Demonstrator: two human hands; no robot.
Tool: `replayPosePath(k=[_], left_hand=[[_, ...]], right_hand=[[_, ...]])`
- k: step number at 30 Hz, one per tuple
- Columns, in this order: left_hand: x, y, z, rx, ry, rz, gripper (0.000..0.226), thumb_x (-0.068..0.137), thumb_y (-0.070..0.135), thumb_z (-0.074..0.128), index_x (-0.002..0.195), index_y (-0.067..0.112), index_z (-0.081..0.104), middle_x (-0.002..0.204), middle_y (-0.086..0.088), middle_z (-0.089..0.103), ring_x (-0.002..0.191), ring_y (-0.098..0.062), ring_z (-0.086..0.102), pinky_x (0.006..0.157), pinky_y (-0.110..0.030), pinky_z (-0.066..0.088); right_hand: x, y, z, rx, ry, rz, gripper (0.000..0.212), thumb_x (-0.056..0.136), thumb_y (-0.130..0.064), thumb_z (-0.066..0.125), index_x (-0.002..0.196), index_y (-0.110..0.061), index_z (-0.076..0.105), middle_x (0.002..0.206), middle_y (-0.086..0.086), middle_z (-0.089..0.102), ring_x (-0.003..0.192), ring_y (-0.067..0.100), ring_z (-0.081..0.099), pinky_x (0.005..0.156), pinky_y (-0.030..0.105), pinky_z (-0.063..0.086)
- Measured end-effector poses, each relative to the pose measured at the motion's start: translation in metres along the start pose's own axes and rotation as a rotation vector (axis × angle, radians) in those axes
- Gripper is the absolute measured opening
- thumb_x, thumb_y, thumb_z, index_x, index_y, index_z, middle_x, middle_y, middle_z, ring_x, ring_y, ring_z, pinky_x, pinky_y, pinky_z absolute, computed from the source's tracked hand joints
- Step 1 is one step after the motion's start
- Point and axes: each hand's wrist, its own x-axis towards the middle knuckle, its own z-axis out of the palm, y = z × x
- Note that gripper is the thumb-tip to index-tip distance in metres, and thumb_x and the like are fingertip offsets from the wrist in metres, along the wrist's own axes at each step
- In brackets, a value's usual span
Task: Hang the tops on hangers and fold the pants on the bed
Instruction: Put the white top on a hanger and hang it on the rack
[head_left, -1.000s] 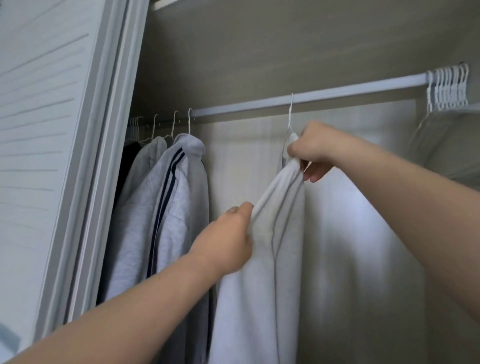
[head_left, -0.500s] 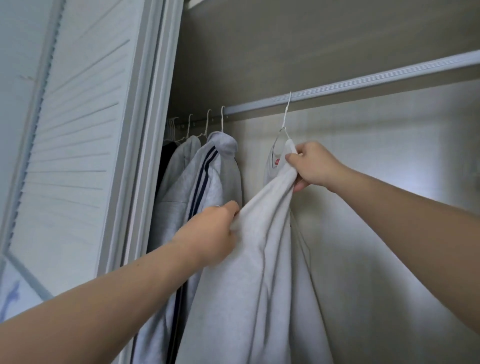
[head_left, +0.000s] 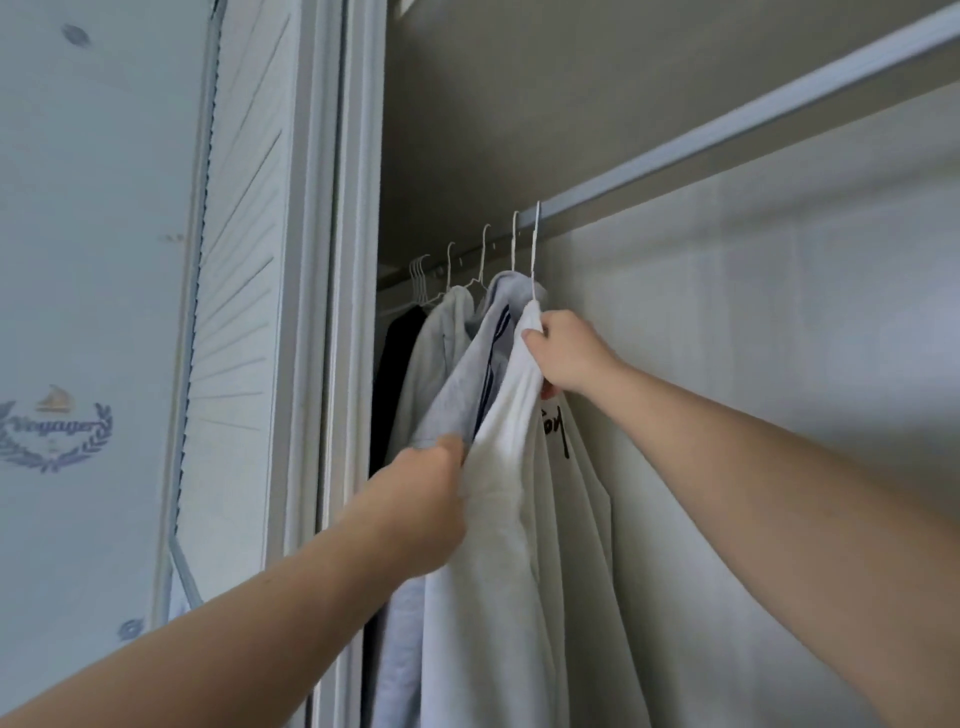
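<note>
Right under the fingers of my right hand (head_left: 567, 354), black handwritten lettering (head_left: 555, 432) runs down the white top (head_left: 511, 519). It is half lost in a fold, maybe "ton", and I can't read it for sure. Well left of my left hand (head_left: 422, 500), a faded blue crest (head_left: 52, 428) on the wall (head_left: 104, 260) reads "Voyager" inside a laurel wreath.

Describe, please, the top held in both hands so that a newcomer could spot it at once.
Follow the closet rail to the clothes hanging at its left end. The white top is the rightmost of them, gripped high up by the right hand and lower down by the left hand. Unlike the striped grey top beside it, it bears black lettering.
</note>
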Motion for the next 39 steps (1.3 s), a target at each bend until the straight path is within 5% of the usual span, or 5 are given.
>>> replayPosePath(k=[9,13,17,22,39], left_hand=[[-0.013,0.001,0.017,0.074,0.032,0.006,0.023,0.093,0.008,0.047,0.107,0.023,0.038,0.084,0.007,0.043,0.077,-0.019,0.053,0.066,-0.034,0.043],[-0.043,0.010,0.002,0.088,0.059,0.089,0.037,0.094,0.004,0.046,0.124,0.026,0.041,0.095,0.005,0.053,0.073,-0.019,0.058,0.062,-0.037,0.051],[-0.092,0.007,-0.033,0.131,0.102,0.192,0.039,0.098,0.029,0.053,0.134,0.030,0.038,0.130,0.004,0.052,0.112,-0.022,0.056,0.089,-0.043,0.053],[-0.168,-0.021,-0.085,0.336,0.171,0.228,0.055,0.097,0.053,0.046,0.146,0.034,0.029,0.152,0.010,0.034,0.141,-0.019,0.028,0.111,-0.039,0.031],[-0.636,-0.172,-0.251,0.432,0.022,-0.410,0.080,0.083,0.083,0.008,0.152,0.050,-0.015,0.167,0.020,-0.013,0.150,-0.006,-0.025,0.121,-0.034,-0.007]], right_hand=[[0.007,0.022,0.037,0.056,0.139,-0.070,0.032,0.095,-0.050,0.049,0.107,-0.022,0.060,0.082,0.001,0.062,0.075,0.025,0.063,0.059,0.031,0.047],[-0.021,0.013,0.032,0.198,0.101,-0.084,0.052,0.092,-0.053,0.054,0.138,-0.028,0.047,0.087,-0.007,0.064,0.083,0.016,0.064,0.065,0.029,0.044],[-0.067,-0.014,0.022,0.272,0.045,-0.103,0.064,0.097,-0.054,0.045,0.155,-0.031,0.029,0.157,0.000,0.039,0.143,0.020,0.038,0.106,0.029,0.031],[-0.160,-0.079,0.013,0.090,-0.026,-0.204,0.071,0.096,-0.065,0.033,0.158,-0.035,0.020,0.167,-0.001,0.019,0.154,0.019,0.013,0.124,0.047,0.015],[-0.518,-0.380,0.101,0.029,-0.532,-0.700,0.068,0.094,-0.074,0.011,0.155,-0.047,0.000,0.167,-0.017,-0.003,0.154,0.011,-0.010,0.123,0.046,-0.006]])
